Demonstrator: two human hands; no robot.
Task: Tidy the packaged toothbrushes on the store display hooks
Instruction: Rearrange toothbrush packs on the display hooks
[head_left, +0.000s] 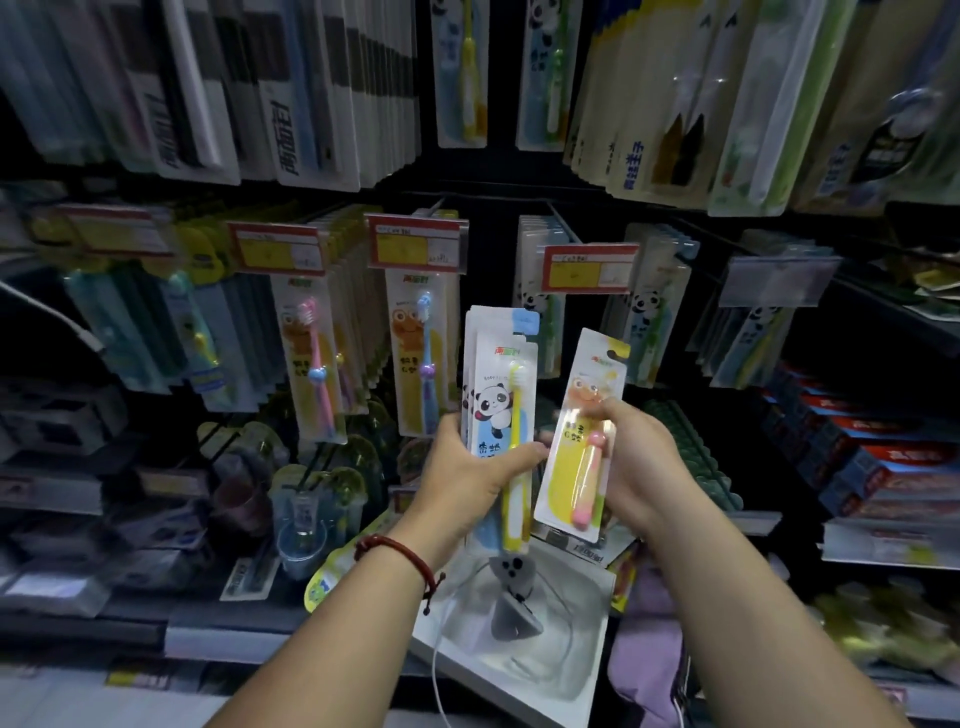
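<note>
Left hand grips a stack of panda packs; right hand pinches one yellow pack, before display hooks.

White hanging pack: brand 两面针, printed sideways in dark characters.
Panda toothbrush pack: small red-and-green 两面针 logo near the top; the blue characters lower down are too blurred to read.
Pink toothbrush pack: same logo.
Price tags: handwriting unreadable.
</note>
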